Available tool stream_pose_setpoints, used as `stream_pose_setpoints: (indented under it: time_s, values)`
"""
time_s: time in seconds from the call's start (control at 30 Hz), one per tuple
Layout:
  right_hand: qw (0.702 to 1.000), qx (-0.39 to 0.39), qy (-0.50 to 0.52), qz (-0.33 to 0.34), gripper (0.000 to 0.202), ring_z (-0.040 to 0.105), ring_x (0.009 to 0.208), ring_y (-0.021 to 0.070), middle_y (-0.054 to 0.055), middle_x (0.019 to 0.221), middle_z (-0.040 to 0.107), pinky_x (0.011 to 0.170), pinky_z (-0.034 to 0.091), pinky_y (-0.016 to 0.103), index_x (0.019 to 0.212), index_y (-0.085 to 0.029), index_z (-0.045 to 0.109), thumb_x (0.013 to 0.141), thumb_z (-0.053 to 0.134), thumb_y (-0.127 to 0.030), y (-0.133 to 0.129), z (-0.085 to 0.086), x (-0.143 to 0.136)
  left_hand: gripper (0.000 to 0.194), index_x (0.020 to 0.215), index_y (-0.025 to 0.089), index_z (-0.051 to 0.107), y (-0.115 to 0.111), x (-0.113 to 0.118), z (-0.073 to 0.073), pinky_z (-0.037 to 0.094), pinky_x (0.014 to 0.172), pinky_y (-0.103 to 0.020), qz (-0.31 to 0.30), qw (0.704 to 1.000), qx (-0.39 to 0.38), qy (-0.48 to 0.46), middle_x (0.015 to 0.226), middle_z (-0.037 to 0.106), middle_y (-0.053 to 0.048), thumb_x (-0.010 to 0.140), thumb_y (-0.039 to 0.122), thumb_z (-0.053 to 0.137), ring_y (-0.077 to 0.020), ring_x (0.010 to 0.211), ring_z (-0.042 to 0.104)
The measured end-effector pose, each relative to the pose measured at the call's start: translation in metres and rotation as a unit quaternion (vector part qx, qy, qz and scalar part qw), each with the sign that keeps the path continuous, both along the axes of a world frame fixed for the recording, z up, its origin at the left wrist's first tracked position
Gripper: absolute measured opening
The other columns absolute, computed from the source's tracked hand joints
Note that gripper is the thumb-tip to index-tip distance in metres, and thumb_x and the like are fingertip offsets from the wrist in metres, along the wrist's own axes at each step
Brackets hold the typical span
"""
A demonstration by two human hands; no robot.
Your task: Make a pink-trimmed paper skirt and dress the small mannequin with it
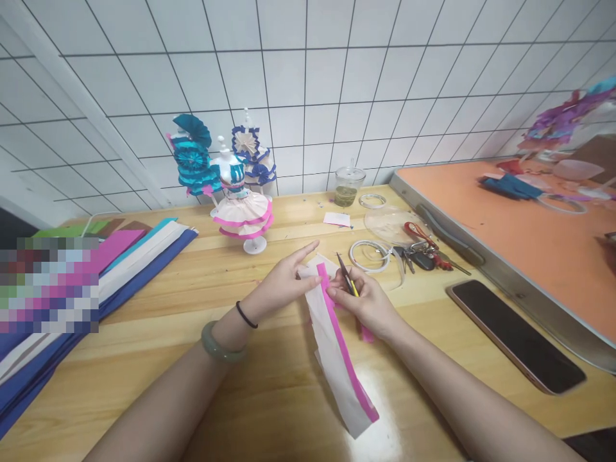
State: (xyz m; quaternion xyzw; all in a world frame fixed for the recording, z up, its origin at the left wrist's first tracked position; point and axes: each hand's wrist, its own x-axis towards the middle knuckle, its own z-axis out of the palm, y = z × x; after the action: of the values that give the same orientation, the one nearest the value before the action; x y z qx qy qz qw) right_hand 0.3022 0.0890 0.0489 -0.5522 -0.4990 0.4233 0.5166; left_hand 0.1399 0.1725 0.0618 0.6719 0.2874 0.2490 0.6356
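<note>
A white tiled wall (332,77) fills the top of the frame, above a wooden table (158,372). An orange surface (462,237) with a metal rim spans the right. Long sheets of coloured paper (144,256) lie at the left, partly covered by a pixelated block; any print beneath it cannot be read.

Near the centre, a white paper strip (332,350) with a pink edge slants toward the bottom of the frame. The left hand (291,276) holds its upper end, thumb on the pink edge and forefinger stretched wide. The right hand (366,301) pinches the same edge narrowly between thumb and finger, with pointed scissors (348,276), black and yellow, tucked in its grip.

Three small dress forms (244,215) in paper ruffles stand upper left of centre. A black-screened phone (517,337) lies lower right. A clear cup (348,186) stands by the wall; below it are a small white slip (337,219), a tape roll (369,255) and keys (423,258), whose markings are too small to read.
</note>
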Motion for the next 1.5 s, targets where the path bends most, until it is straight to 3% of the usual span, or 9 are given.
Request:
stream_pose_setpoints:
  time_s: [0.13, 0.27, 0.4, 0.53, 0.73, 0.9, 1.07, 1.27, 1.5]
  values:
    - [0.999, 0.018, -0.030, 0.008, 0.020, 0.052, 0.074, 0.0157, 0.000, 0.073, 0.054, 0.071, 0.043, 0.029, 0.073, -0.020, 0.051, 0.072, 0.066, -0.033, -0.001, -0.002, 0.002, 0.070, 0.142, 0.022, 0.034, -0.001, 0.000, 0.003, 0.047, 0.070, -0.027, 0.029, 0.991, 0.115, 0.066, 0.091, 0.068, -0.004, 0.078, 0.030, 0.062, -0.0164, 0.078, 0.061]
    - [0.999, 0.035, -0.032, 0.013, 0.017, 0.052, 0.074, 0.0153, 0.000, 0.074, 0.054, 0.070, 0.042, 0.028, 0.075, -0.020, 0.051, 0.072, 0.065, -0.029, -0.002, -0.002, 0.002, 0.065, 0.133, 0.019, 0.047, -0.001, 0.003, 0.002, 0.038, 0.099, -0.033, 0.076, 0.984, 0.146, 0.066, 0.129, 0.055, -0.011, 0.075, 0.040, 0.066, -0.0251, 0.119, 0.049]
    - [0.998, 0.049, -0.031, 0.002, 0.015, 0.052, 0.075, 0.0150, 0.000, 0.074, 0.054, 0.070, 0.042, 0.027, 0.075, -0.020, 0.050, 0.074, 0.064, -0.028, -0.003, -0.002, 0.002, 0.046, 0.105, 0.012, 0.064, 0.001, 0.005, -0.002, 0.047, 0.083, -0.035, 0.028, 0.998, -0.058, 0.020, 0.103, 0.067, -0.013, 0.077, 0.048, 0.061, -0.0227, 0.092, 0.063]
    - [0.998, 0.049, -0.028, -0.001, 0.016, 0.052, 0.074, 0.0143, -0.001, 0.074, 0.053, 0.068, 0.042, 0.026, 0.075, -0.020, 0.050, 0.074, 0.064, -0.027, -0.003, -0.004, 0.001, 0.032, 0.096, 0.012, 0.068, 0.002, 0.004, -0.005, 0.048, 0.080, -0.031, -0.061, 0.978, -0.195, -0.036, 0.094, 0.069, -0.011, 0.072, 0.034, 0.069, -0.0182, 0.083, 0.065]
    - [0.999, 0.025, -0.033, 0.009, 0.016, 0.051, 0.075, 0.0144, -0.001, 0.074, 0.052, 0.071, 0.041, 0.026, 0.074, -0.019, 0.052, 0.077, 0.063, -0.031, -0.003, -0.001, 0.003, 0.028, 0.095, 0.011, 0.071, 0.001, 0.000, 0.005, 0.046, 0.089, -0.036, -0.043, 0.979, -0.195, -0.046, 0.097, 0.071, -0.012, 0.070, 0.024, 0.069, -0.0225, 0.092, 0.065]
    - [1.000, -0.019, -0.015, 0.004, 0.022, 0.055, 0.073, 0.0161, -0.003, 0.068, 0.052, 0.069, 0.040, 0.027, 0.070, -0.021, 0.048, 0.075, 0.064, -0.035, -0.002, 0.002, 0.002, 0.022, 0.083, 0.008, 0.071, 0.001, -0.003, 0.019, 0.049, 0.080, -0.035, -0.015, 0.977, -0.211, -0.017, 0.085, 0.073, -0.012, 0.066, 0.022, 0.072, -0.0218, 0.078, 0.067]
    - [0.998, -0.023, -0.043, -0.037, 0.019, 0.059, 0.085, 0.0197, 0.003, 0.085, 0.065, 0.077, 0.041, 0.031, 0.073, -0.021, 0.046, 0.074, 0.062, -0.031, 0.003, -0.005, 0.007, 0.021, 0.084, 0.009, 0.070, 0.007, -0.013, 0.025, 0.050, 0.078, -0.033, -0.045, 0.975, -0.215, -0.024, 0.086, 0.073, -0.012, 0.068, 0.022, 0.071, -0.0207, 0.077, 0.067]
    - [0.982, 0.019, -0.182, -0.038, 0.019, 0.056, 0.090, 0.0204, 0.004, 0.092, 0.063, 0.083, 0.040, 0.033, 0.088, -0.020, 0.056, 0.071, 0.061, -0.025, 0.010, -0.023, 0.014, 0.020, 0.078, 0.010, 0.070, 0.010, -0.025, 0.035, 0.049, 0.070, -0.029, -0.125, 0.972, -0.200, 0.008, 0.077, 0.072, -0.009, 0.066, 0.025, 0.073, -0.0180, 0.069, 0.065]
    - [0.987, -0.002, -0.153, -0.043, 0.009, 0.055, 0.070, 0.0169, 0.000, 0.071, 0.057, 0.067, 0.042, 0.029, 0.073, -0.020, 0.051, 0.070, 0.057, -0.025, 0.014, -0.017, 0.010, 0.021, 0.076, 0.011, 0.070, 0.006, -0.032, 0.050, 0.048, 0.062, -0.025, -0.154, 0.970, -0.186, -0.019, 0.074, 0.068, -0.007, 0.063, 0.025, 0.076, -0.0162, 0.067, 0.061]
